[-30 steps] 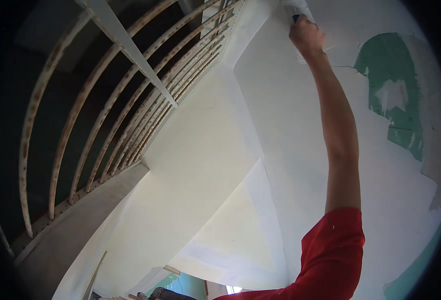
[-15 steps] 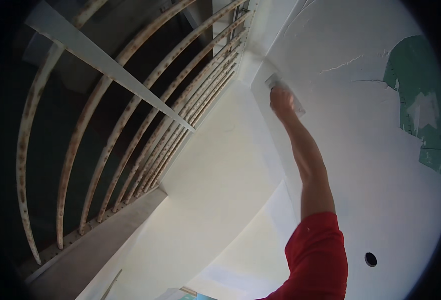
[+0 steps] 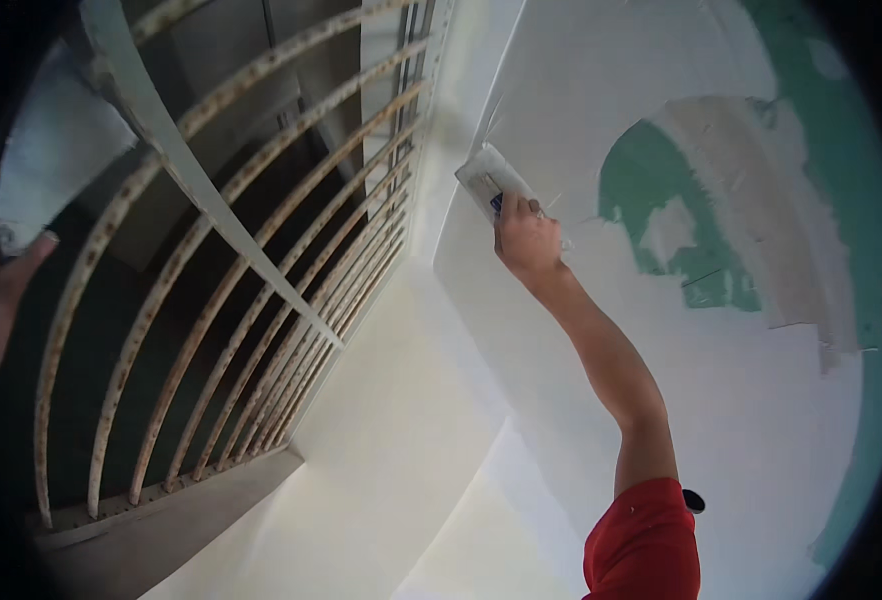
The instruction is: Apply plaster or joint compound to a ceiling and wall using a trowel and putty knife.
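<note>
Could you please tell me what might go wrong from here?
The trowel in the right hand is close to the corner seam; its edge might catch there. The pale plate in the left hand appears beside the rusty bars; it could knock them, though depth is unclear. The white surface is ragged around the green patch and might chip if the trowel snags it.

Seeing rust-spotted bars (image 3: 231, 90) at left, crossed at an angle by a flat pale strip (image 3: 155, 115). Also see a grey-brown ledge (image 3: 176, 525) along their lower ends, a cream wall (image 3: 391, 380) right of them, a dark round spot (image 3: 696, 502) at lower right, partly hidden.
</note>
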Demonstrator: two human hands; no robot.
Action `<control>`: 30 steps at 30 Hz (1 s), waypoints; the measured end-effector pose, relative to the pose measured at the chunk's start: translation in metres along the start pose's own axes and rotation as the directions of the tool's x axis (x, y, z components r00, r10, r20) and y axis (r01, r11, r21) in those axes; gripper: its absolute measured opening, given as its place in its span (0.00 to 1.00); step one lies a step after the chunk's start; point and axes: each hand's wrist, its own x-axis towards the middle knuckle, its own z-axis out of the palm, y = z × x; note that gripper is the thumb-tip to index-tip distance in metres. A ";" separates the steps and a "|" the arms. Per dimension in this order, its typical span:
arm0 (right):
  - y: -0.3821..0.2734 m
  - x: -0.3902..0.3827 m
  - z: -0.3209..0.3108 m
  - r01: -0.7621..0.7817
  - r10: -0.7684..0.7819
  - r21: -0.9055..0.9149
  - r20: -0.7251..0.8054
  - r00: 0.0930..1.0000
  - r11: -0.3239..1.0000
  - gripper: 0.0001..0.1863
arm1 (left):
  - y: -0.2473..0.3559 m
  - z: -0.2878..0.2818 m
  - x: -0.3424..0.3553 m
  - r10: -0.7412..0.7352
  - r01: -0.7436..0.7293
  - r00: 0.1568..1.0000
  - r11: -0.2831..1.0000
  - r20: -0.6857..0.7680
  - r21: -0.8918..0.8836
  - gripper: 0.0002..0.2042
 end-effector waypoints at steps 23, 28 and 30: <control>0.079 0.181 -0.186 -0.116 0.123 -0.297 0.008 0.992 0.948 0.08 | 0.017 -0.004 -0.005 -0.079 0.080 0.996 0.997 -0.049 0.011 0.18; 0.104 0.162 -0.214 -0.231 0.183 -0.398 -0.154 0.971 0.888 0.07 | -0.046 0.012 -0.001 -0.119 0.109 0.992 0.978 -0.047 -0.180 0.18; 0.104 0.164 -0.214 -0.369 0.371 -0.326 -0.059 0.927 0.870 0.14 | -0.078 0.012 -0.004 -0.057 0.036 0.996 0.955 -0.063 -0.294 0.19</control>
